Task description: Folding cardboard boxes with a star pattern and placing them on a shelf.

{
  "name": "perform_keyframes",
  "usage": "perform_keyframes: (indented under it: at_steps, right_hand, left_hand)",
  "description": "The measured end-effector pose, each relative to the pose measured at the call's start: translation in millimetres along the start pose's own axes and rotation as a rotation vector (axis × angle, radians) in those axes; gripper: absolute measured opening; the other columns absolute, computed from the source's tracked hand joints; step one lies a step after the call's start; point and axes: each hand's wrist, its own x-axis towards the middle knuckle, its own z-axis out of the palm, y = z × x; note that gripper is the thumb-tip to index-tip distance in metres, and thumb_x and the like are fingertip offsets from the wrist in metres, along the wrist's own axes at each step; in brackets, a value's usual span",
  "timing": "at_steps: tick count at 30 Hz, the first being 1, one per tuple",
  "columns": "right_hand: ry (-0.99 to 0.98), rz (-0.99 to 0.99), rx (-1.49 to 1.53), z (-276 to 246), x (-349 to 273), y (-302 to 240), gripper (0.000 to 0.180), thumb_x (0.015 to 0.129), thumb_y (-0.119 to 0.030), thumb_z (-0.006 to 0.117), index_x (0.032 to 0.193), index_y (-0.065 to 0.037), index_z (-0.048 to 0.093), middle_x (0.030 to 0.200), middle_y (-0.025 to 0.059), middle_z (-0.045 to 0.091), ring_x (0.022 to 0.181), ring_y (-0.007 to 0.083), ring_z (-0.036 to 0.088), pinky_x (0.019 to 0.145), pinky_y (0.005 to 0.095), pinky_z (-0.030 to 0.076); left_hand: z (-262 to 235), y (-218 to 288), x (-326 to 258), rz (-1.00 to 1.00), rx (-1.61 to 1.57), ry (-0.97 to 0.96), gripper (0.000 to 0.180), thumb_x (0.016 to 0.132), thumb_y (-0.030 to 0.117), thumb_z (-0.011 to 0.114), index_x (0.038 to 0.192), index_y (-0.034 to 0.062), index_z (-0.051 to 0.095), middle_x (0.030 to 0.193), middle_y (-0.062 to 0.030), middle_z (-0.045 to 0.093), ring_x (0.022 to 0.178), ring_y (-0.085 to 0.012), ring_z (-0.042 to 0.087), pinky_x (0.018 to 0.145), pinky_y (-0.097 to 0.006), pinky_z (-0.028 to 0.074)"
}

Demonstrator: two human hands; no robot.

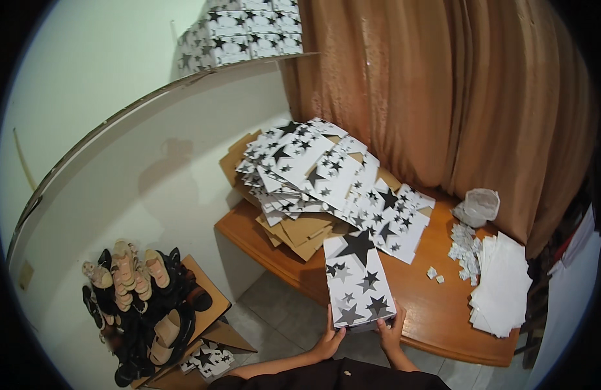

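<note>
A closed white shoebox with black and grey stars [357,281] is held between my two hands at the near edge of the wooden table. My left hand [329,339] grips its near left corner, and my right hand [392,328] grips the near right corner. Both thumbs press on the box's near end, while most fingers are hidden beneath or along its sides. Just beyond the box lies a large heap of flattened star-printed cardboard boxes [313,169], some showing brown undersides.
On the table [430,312] at right are a stack of white paper sheets [502,286], many small sachets [466,250] and a crumpled plastic bag [480,207]. Shoes and sandals [141,292] pile on a carton at left. Finished boxes [255,32] stand on a high shelf. Brown curtains [404,84] hang behind.
</note>
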Motion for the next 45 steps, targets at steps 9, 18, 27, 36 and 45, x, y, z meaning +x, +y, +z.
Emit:
perform_keyframes:
  at_steps: [9, 18, 27, 36, 45]
  right_hand:
    - [-0.156, -0.576, 0.382, 105.2, 131.9, -104.3, 0.131, 0.064, -0.031, 0.084, 0.143, -0.016, -0.019, 0.146, 0.0174, 0.016, 0.134, 0.0301, 0.022, 0.109, 0.0433, 0.020]
    - [0.254, -1.202, -0.033, 225.3, 305.9, -288.8, 0.128, 0.053, -0.010, 0.086, 0.143, -0.010, -0.005, 0.134, 0.0208, 0.022, 0.122, 0.0330, 0.034, 0.102, 0.0429, 0.032]
    - [0.263, -1.432, 0.296, 298.9, 445.2, -463.9, 0.111, 0.053, -0.004, 0.078, 0.143, -0.012, 0.014, 0.125, 0.0175, 0.034, 0.119, 0.0293, 0.039, 0.100, 0.0408, 0.037]
    - [0.054, -1.438, 0.178, 335.0, 519.1, -551.5, 0.111, 0.050, -0.009, 0.078, 0.142, -0.010, 0.018, 0.123, 0.0183, 0.043, 0.120, 0.0294, 0.041, 0.101, 0.0354, 0.035]
    - [0.464, -1.316, -0.166, 370.5, 571.2, -552.7, 0.078, 0.071, -0.024, 0.069, 0.141, -0.027, 0.034, 0.135, 0.0251, 0.029, 0.124, 0.0391, 0.037, 0.103, 0.0435, 0.034]
  left_hand:
    - [-99.1, 162.6, 89.2, 0.947, 0.742, 0.083, 0.103, 0.077, 0.023, 0.072, 0.148, 0.0084, -0.002, 0.151, -0.0264, 0.000, 0.140, -0.0433, 0.002, 0.111, -0.049, 0.010]
    - [-203.5, 417.8, 214.0, 1.343, 0.926, -0.004, 0.101, 0.071, 0.026, 0.070, 0.146, -0.0012, 0.009, 0.151, -0.0227, 0.013, 0.140, -0.0320, 0.016, 0.112, -0.038, 0.014]
    - [-275.8, 527.5, 275.3, 1.363, 0.777, 0.150, 0.069, 0.085, 0.022, 0.054, 0.145, 0.0037, 0.023, 0.148, -0.0159, 0.028, 0.138, -0.0262, 0.024, 0.112, -0.035, 0.016]
    - [-338.5, 481.5, 356.0, 1.134, 1.772, 0.896, 0.060, 0.082, 0.031, 0.055, 0.135, 0.0063, 0.041, 0.140, -0.0127, 0.040, 0.133, -0.0254, 0.034, 0.106, -0.062, 0.015]
    - [-341.7, 488.9, 376.4, 1.174, 1.779, 0.927, 0.047, 0.082, 0.032, 0.054, 0.119, 0.0027, 0.057, 0.124, -0.0117, 0.056, 0.121, -0.0234, 0.046, 0.105, -0.062, 0.014]
